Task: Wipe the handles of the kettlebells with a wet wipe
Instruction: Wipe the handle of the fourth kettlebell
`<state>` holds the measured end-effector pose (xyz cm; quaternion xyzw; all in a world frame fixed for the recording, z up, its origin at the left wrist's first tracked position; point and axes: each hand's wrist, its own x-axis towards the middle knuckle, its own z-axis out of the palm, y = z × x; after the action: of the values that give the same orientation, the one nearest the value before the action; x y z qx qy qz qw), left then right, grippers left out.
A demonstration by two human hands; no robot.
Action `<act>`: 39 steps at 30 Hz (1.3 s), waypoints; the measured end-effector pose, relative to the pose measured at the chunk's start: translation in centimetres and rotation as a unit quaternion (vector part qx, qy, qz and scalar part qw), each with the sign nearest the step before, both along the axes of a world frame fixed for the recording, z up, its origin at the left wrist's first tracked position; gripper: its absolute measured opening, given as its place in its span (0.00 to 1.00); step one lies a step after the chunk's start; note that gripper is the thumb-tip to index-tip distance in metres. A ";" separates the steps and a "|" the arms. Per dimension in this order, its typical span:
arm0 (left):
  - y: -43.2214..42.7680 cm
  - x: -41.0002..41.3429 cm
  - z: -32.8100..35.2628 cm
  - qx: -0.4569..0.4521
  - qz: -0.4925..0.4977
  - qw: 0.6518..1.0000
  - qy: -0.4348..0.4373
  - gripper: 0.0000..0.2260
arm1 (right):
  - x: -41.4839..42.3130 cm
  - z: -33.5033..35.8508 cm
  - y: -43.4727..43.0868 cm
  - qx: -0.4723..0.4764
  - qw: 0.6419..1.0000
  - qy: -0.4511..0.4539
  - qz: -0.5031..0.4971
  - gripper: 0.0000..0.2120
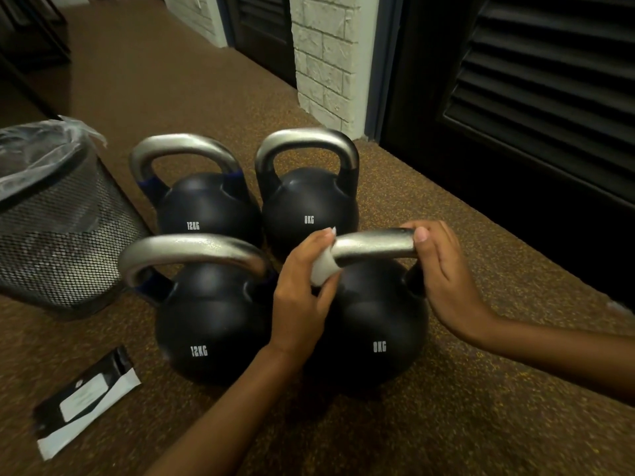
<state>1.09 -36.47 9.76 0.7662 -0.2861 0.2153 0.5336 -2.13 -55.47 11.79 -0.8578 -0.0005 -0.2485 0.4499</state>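
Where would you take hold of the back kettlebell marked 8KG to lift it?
Grip the top bar of its silver handle, coming down from above. The back 8KG kettlebell stands upright, so the handle arches over the ball with an open gap beneath for fingers. The 12KG kettlebell close beside it crowds one side.

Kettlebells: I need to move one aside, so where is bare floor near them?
Bare floor lies right of the kettlebells, up to the shutters, and beyond them toward the pillar. It is crowded among the four kettlebells and beside the bin on their left.
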 end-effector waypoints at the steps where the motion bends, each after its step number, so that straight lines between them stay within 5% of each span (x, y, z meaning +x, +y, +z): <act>1: -0.2 0.2 0.3 0.015 -0.003 1.000 -0.022 0.25 | 0.0 -0.1 0.0 0.001 1.000 0.001 0.001 0.18; 10: -1.1 1.1 2.4 0.175 0.018 0.972 -0.157 0.18 | 0.1 -0.1 0.0 -0.009 1.000 -0.014 -0.001 0.16; 16: 0.4 0.1 -0.1 0.014 0.039 0.999 0.022 0.21 | 0.0 0.1 -0.1 -0.014 1.000 -0.004 0.002 0.16; 21: 0.4 -1.1 -0.8 -0.062 0.052 0.983 0.167 0.20 | -0.1 0.1 0.0 -0.007 1.000 -0.002 0.002 0.17; 33: -0.5 1.0 2.2 0.127 -0.005 0.992 0.020 0.23 | 0.1 -0.2 -0.1 -0.003 1.000 -0.014 0.002 0.16; 36: 0.0 1.7 3.6 0.130 -0.074 0.984 0.101 0.19 | 0.1 -0.2 -0.2 -0.005 1.000 -0.014 0.001 0.16; 39: -0.2 2.1 4.3 0.027 -0.063 0.960 0.273 0.23 | 0.0 -0.2 -0.1 -0.006 1.000 -0.009 0.002 0.16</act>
<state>3.23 -36.66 14.03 0.7903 -0.1829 -0.0441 0.5832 -2.10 -55.57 11.61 -0.8581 -0.0077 -0.2550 0.4455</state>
